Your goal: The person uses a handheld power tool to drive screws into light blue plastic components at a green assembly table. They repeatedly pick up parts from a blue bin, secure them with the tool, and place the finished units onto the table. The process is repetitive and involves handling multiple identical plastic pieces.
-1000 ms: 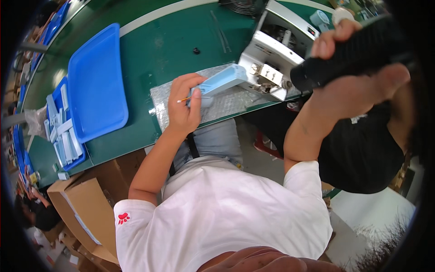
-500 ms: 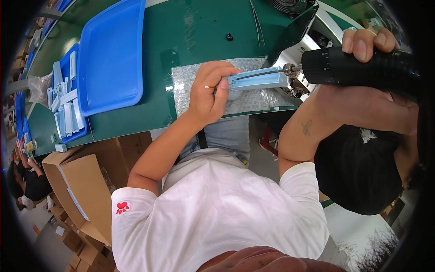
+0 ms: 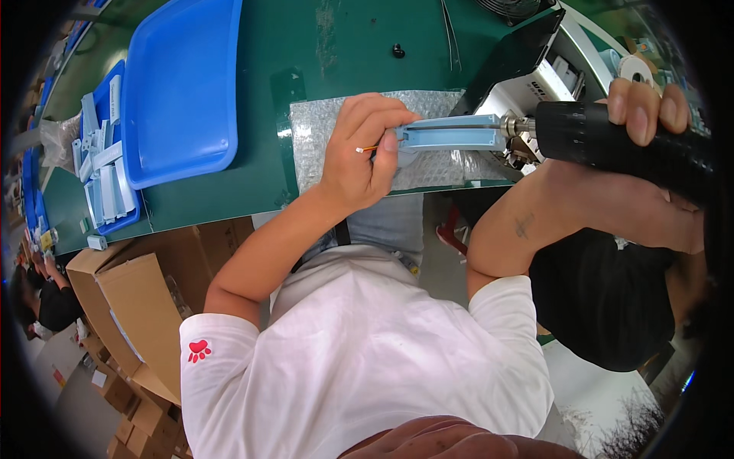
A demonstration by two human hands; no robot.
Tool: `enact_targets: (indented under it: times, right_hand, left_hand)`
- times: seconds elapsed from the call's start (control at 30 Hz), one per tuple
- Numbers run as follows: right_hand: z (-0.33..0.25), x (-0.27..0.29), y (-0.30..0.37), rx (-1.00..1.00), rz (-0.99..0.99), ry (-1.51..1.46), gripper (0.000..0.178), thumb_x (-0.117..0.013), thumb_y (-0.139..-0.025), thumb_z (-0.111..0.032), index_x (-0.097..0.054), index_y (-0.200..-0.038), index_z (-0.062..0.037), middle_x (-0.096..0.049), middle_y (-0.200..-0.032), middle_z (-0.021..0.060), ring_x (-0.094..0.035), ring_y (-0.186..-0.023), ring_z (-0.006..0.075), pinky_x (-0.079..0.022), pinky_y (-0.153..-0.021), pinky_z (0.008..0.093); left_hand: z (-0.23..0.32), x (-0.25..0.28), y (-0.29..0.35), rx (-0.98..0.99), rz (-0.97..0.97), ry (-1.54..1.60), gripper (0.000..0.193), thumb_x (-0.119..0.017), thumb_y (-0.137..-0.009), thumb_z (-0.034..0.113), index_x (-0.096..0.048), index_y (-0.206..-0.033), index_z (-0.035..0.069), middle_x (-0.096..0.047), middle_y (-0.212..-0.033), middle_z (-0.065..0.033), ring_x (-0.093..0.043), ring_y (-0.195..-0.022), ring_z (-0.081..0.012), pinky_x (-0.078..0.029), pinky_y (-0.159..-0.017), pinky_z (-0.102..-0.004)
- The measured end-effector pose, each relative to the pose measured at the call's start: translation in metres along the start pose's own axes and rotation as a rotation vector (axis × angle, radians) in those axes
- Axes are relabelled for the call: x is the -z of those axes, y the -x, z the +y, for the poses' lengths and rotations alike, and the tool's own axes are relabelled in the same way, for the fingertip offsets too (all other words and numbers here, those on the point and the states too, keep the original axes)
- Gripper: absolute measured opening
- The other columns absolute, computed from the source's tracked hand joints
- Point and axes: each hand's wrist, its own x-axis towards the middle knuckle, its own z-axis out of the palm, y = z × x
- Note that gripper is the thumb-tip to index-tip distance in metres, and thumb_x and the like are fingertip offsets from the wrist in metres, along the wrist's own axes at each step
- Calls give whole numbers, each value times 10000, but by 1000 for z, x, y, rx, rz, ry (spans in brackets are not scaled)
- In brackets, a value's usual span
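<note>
My left hand (image 3: 359, 153) grips the near end of a light-blue plastic housing (image 3: 462, 141), a long open channel lying level above the bubble wrap (image 3: 307, 131). A short orange wire with a white connector (image 3: 360, 150) pokes out between the fingers. On the right, my right hand (image 3: 646, 111) is wrapped around a black cylindrical electric screwdriver (image 3: 577, 130). Its long thin bit (image 3: 459, 126) runs lengthwise through the channel toward my left fingers. The bit's tip is hidden at the gripped end.
A large blue tray (image 3: 138, 164) stands left, beside a smaller blue tray (image 3: 126, 222) of light-blue housings (image 3: 107, 191). Behind lie a small black part (image 3: 398, 50) and thin wires (image 3: 451, 34). A black-and-silver device (image 3: 527, 84) stands right; cardboard boxes (image 3: 141, 306) are below left. Someone in black (image 3: 604, 298) is close right.
The view has shifted slightly. The housing and screwdriver sit a little farther right in the picture, still lined up, with both hands keeping their grips.
</note>
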Motion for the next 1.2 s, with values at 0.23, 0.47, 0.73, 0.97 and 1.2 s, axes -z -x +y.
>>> enact_targets:
  times: [0.23,0.47,0.73,0.97,1.2]
  right_hand:
    - [-3,5,6,25,86,0,785,-452,-854,-768,-465,-928,13,-475,-858,118,-490,-617,204,-415,-595,357]
    - [7,-14,18,28,-84,-233,975,-527,-723,-916,-546,-999,19,-541,-870,111,-540,-665,206,-428,-622,367]
    - [-66,20,-14,9,-71,113,871,-540,-820,-780,-502,-1121,37,-580,-867,175,-550,-695,268,-445,-657,410]
    - [-30,-13,-14,406,161,734,805,-594,-863,-709,-544,-1045,74,-603,-856,232,-566,-639,308,-475,-594,389]
    - [-59,18,-1,-108,90,256,897,-437,-842,-798,-524,-1073,64,-551,-920,182,-516,-679,239,-459,-672,366]
  left_hand:
    - [2,1,2,-23,-30,-51,234,-471,-938,62,-665,-1044,-14,-653,-1025,-147,-576,-970,-316,-439,-904,-409]
    - [10,0,-4,-38,-88,-94,240,-475,-927,31,-661,-1072,-9,-643,-1059,-169,-569,-1017,-335,-437,-932,-419]
    - [18,-4,-4,142,24,-133,217,-488,-966,67,-645,-1108,17,-598,-1111,-163,-524,-1040,-332,-419,-925,-418]
    - [18,-20,7,165,80,-9,228,-452,-991,70,-639,-1104,6,-590,-1110,-151,-544,-1033,-305,-431,-921,-395]
    - [13,-20,7,164,95,111,248,-421,-991,46,-642,-1090,-7,-622,-1131,-165,-587,-1044,-304,-445,-951,-389]
